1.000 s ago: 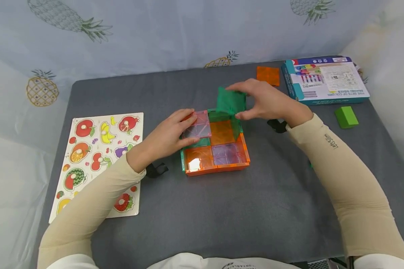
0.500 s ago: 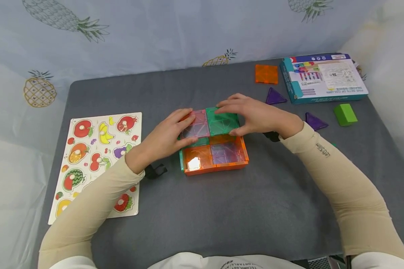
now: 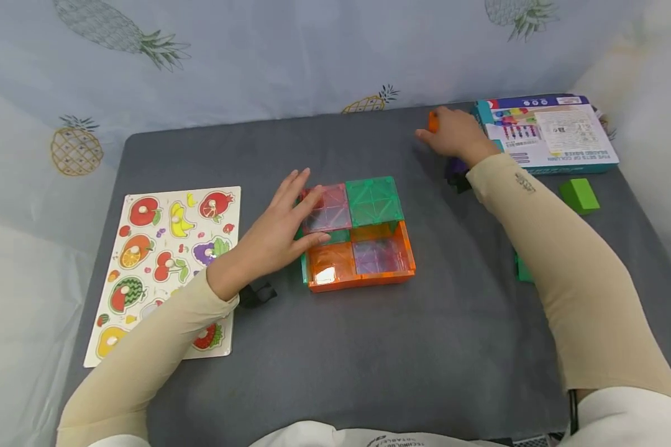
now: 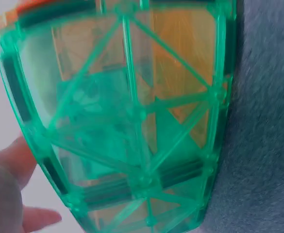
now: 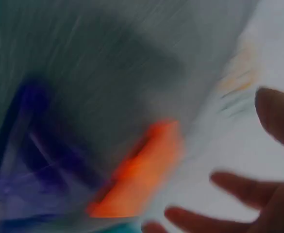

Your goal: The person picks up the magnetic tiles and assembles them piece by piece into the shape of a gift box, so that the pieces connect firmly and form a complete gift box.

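Observation:
A shallow box of see-through magnetic tiles, with orange front wall (image 3: 363,282) and green side wall (image 4: 180,104), stands mid-table. Across its back half lie a pink tile (image 3: 332,214) and a green tile (image 3: 374,202), side by side. My left hand (image 3: 274,233) spreads its fingers at the box's left edge, fingertips over the pink tile. At the back of the table my right hand (image 3: 455,133) reaches over an orange square tile (image 5: 142,170), mostly hidden beneath it in the head view. In the blurred right wrist view, its fingers (image 5: 243,187) are spread apart beside that tile.
A purple triangle tile (image 5: 49,170) lies near the orange one. To the right are a boxed bead set (image 3: 553,133), a green block (image 3: 578,195) and a green piece (image 3: 522,270) partly under the arm. A fruit peg puzzle (image 3: 162,261) lies at the left.
The green tile was lowered onto the box beside the pink one and let go. My right hand then moved back and right to the orange tile. The left hand's fingers have straightened.

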Demonstrator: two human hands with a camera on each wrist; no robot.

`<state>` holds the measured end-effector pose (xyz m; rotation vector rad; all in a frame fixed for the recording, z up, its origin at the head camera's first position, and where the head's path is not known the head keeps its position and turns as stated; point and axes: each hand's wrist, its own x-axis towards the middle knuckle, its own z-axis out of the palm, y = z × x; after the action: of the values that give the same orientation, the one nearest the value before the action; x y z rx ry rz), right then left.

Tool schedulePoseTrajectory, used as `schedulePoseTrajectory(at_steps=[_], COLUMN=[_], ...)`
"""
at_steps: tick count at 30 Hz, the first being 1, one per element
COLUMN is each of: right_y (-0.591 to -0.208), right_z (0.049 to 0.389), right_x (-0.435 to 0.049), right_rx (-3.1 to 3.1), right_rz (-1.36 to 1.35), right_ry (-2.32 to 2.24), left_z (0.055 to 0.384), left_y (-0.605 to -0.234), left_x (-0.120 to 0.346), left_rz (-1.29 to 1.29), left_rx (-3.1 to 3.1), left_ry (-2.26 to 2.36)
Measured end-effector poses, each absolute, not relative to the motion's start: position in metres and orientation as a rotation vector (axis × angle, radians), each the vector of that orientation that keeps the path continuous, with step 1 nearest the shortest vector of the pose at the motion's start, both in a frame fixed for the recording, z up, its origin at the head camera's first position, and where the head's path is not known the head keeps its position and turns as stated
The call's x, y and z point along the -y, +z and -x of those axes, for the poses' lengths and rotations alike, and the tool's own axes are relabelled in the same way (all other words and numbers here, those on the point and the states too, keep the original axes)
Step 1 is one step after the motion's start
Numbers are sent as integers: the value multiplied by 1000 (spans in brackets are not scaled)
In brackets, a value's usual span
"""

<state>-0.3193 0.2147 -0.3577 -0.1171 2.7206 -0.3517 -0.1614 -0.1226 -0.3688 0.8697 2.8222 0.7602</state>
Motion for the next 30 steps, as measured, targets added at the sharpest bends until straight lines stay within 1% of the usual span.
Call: schedulePoseTrajectory(at_steps=[3, 5, 9, 13, 15, 17, 19, 21, 24, 27, 30], right_y=[-372, -382, -393, -384, -373, -357, -337, -320, -306, -310, -319], right_z=[337, 342, 345, 339, 331, 316, 295, 269, 227, 195, 176], right_x=[-226, -229, -228, -226, -220, -210, -196, -179, -154, -135, -125], right_rx=[-2642, -2629, -2699, -2744, -2777, -2831, -2859, -2823, -2634, -2425, -2324], right_rz=[-205, -300, -305, -250, -147, 42, 333, 688, 1160, 1395, 1453], right_ry=[-243, -196, -184, -304, -403, -523, -639, -717, -721, -651, -573], left_z=[153, 146, 136, 127, 123, 121, 119, 119, 118, 117, 116], left_y=[-369, -369, -371, -374, -376, -380, -383, -385, -386, -387, -389], left_x=[124, 124, 126, 128, 129, 129, 129, 129, 129, 129, 127], left_rz=[-729, -616, -470, -432, -416, -397, -342, -251, -73, 52, 66], left_rx=[-2878, -2865, -2743, -2604, -2533, -2436, -2325, -2164, -1915, -1728, -1677], left_ry=[707, 695, 813, 990, 1095, 1236, 1377, 1547, 1754, 1883, 1907])
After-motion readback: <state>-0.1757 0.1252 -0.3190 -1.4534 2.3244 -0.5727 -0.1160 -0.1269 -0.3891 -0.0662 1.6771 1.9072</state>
